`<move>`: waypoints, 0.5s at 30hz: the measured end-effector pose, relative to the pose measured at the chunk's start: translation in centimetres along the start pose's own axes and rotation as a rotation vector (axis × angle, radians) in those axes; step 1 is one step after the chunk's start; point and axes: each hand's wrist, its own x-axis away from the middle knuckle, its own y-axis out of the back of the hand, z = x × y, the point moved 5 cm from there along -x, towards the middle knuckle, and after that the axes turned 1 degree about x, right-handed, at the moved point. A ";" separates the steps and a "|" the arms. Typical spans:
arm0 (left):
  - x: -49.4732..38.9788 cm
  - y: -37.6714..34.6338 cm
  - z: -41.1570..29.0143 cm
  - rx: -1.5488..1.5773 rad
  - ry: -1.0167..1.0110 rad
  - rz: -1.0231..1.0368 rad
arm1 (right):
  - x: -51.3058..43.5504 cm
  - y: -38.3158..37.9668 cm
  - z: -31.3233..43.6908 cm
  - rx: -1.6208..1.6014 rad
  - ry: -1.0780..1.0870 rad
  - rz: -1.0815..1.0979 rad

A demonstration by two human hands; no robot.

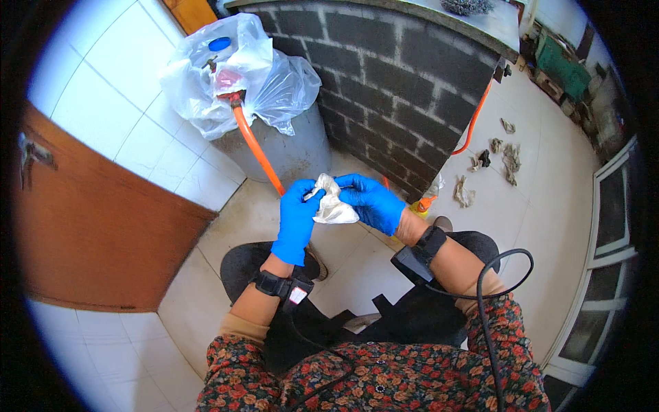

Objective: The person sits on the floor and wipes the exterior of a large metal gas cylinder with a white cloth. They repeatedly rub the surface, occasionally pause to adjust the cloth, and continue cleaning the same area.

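Note:
A crumpled off-white wipe or cloth is held up between my two blue-gloved hands, in front of my knees. My left hand pinches its left side, thumb laid over the folds. On the other side, my right hand grips the upper right edge, with its fingertips partly hidden behind the material. Just beyond my hands an orange hose runs up to the valve of a grey gas cylinder, whose top is draped in a clear plastic bag.
A dark block wall carries a counter. Several used, crumpled wipes lie on the tiled floor to the right. A yellow-and-orange spray bottle stands by my right wrist. At left is a brown door. A black cable loops from my right arm.

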 end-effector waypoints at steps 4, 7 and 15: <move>-0.9 0.0 0.4 -0.153 -0.035 0.105 | -2.4 1.0 -0.9 0.157 -0.011 -0.151; -0.3 1.1 -0.4 -0.130 -0.077 0.175 | -4.0 1.7 -1.1 0.238 -0.010 -0.172; -3.5 13.4 0.2 0.299 0.050 -0.389 | -7.1 4.7 -2.5 0.427 -0.022 -0.373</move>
